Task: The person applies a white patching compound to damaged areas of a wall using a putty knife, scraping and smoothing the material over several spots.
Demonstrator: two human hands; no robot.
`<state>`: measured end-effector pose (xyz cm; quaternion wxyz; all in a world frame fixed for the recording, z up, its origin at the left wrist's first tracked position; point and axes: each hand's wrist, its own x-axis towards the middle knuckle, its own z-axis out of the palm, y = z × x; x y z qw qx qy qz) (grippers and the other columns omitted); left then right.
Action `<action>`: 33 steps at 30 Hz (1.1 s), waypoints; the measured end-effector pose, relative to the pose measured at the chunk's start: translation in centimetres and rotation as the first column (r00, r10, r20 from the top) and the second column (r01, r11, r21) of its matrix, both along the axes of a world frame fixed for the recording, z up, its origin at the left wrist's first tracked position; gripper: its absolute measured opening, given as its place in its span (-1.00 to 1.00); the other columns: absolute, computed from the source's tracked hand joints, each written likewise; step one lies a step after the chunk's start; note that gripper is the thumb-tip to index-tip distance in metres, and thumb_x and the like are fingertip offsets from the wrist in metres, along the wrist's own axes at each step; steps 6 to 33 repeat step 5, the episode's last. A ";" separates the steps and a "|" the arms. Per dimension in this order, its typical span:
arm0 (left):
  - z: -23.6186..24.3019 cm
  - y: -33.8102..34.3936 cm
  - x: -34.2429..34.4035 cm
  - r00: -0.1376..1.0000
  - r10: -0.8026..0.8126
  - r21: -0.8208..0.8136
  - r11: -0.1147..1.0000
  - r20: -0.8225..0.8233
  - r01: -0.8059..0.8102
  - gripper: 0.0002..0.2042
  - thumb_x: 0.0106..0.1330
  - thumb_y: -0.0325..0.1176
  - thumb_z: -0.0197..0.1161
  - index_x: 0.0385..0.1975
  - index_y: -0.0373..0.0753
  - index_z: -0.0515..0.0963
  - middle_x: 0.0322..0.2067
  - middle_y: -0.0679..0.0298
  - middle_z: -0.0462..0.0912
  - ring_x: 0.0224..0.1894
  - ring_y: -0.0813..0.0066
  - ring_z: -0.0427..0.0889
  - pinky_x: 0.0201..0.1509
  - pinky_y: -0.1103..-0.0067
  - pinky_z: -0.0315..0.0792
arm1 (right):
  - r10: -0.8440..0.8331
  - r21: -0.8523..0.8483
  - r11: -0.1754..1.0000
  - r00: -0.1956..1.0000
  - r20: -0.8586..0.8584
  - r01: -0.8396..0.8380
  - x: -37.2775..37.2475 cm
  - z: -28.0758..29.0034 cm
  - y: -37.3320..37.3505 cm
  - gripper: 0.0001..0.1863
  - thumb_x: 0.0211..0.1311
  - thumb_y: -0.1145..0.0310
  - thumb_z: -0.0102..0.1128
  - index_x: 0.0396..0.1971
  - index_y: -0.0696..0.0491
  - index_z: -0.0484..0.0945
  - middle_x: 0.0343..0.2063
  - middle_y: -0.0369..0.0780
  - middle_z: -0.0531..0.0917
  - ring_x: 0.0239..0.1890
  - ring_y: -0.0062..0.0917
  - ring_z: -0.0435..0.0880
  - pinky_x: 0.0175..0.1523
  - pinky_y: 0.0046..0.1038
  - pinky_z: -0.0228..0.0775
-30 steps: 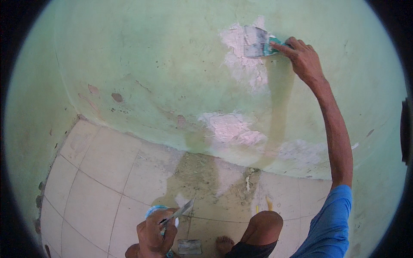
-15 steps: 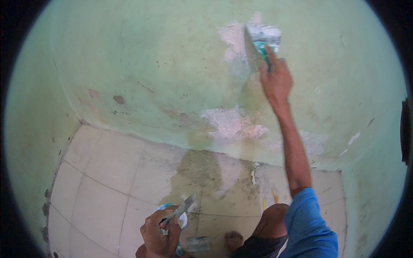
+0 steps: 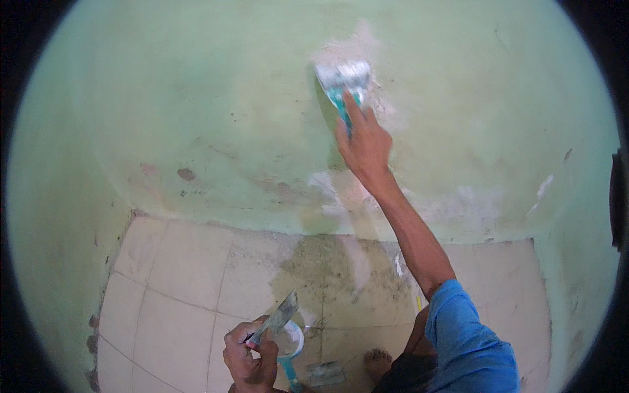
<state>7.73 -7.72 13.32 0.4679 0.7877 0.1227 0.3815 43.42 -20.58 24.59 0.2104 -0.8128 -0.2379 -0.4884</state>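
Note:
My right hand (image 3: 362, 143) is raised against the pale green wall (image 3: 196, 98) and grips the teal handle of a wide putty knife (image 3: 343, 80). Its blade lies flat on a white filler patch (image 3: 350, 52) high on the wall. My left hand (image 3: 249, 354) is low near the lower edge. It holds a second, narrower putty knife (image 3: 278, 318) together with a small white tub (image 3: 291, 340) with a teal rim. My right forearm and blue sleeve (image 3: 468, 340) cross the right side of the view.
More white filler patches (image 3: 334, 190) sit low on the wall near the floor. The floor is pale tile (image 3: 177, 288) with a dirty, dusty stretch (image 3: 327, 275) by the wall. My bare foot (image 3: 377, 362) and a small flat scraper (image 3: 325, 373) are on the tiles.
My right hand has swept the wide putty knife leftward and slightly down across the upper patch, turning the handle downward. My left hand has stayed low with its knife and tub.

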 end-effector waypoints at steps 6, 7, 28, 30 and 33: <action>1.6 -1.0 0.2 0.997 -0.073 -0.082 0.994 -0.024 0.071 -0.74 0.22 -0.52 0.24 -0.15 -0.34 0.35 -0.19 0.09 0.55 -0.25 0.52 0.55 -0.20 0.68 0.46 | -0.130 -0.123 0.986 0.984 -0.122 0.115 1.6 -0.5 1.2 -0.38 0.13 0.22 0.18 0.25 -0.09 0.32 -0.34 -0.09 0.55 -0.48 -0.26 0.62 -0.48 -0.28 0.44; 1.6 -1.0 0.2 0.997 -0.073 -0.082 0.994 -0.024 0.071 -0.74 0.22 -0.52 0.24 -0.15 -0.34 0.35 -0.19 0.09 0.55 -0.25 0.52 0.55 -0.20 0.68 0.46 | -0.130 -0.123 0.986 0.984 -0.122 0.115 1.6 -0.5 1.2 -0.38 0.13 0.22 0.18 0.25 -0.09 0.32 -0.34 -0.09 0.55 -0.48 -0.26 0.62 -0.48 -0.28 0.44; 1.6 -1.0 0.2 0.997 -0.073 -0.082 0.994 -0.024 0.071 -0.74 0.22 -0.52 0.24 -0.15 -0.34 0.35 -0.19 0.09 0.55 -0.25 0.52 0.55 -0.20 0.68 0.46 | -0.130 -0.123 0.986 0.984 -0.122 0.115 1.6 -0.5 1.2 -0.38 0.13 0.22 0.18 0.25 -0.09 0.32 -0.34 -0.09 0.55 -0.48 -0.26 0.62 -0.48 -0.28 0.44; 1.6 -1.0 0.2 0.997 -0.073 -0.082 0.994 -0.024 0.071 -0.74 0.22 -0.52 0.24 -0.15 -0.34 0.35 -0.19 0.09 0.55 -0.25 0.52 0.55 -0.20 0.68 0.46 | -0.130 -0.123 0.986 0.984 -0.122 0.115 1.6 -0.5 1.2 -0.38 0.13 0.22 0.18 0.25 -0.09 0.32 -0.34 -0.09 0.55 -0.48 -0.26 0.62 -0.48 -0.28 0.44; 1.6 -1.0 0.2 0.997 -0.073 -0.082 0.994 -0.024 0.071 -0.74 0.22 -0.52 0.24 -0.15 -0.34 0.35 -0.19 0.09 0.55 -0.25 0.52 0.55 -0.20 0.68 0.46 | -0.130 -0.123 0.986 0.984 -0.122 0.115 1.6 -0.5 1.2 -0.38 0.13 0.22 0.18 0.25 -0.09 0.32 -0.34 -0.09 0.55 -0.48 -0.26 0.62 -0.48 -0.28 0.44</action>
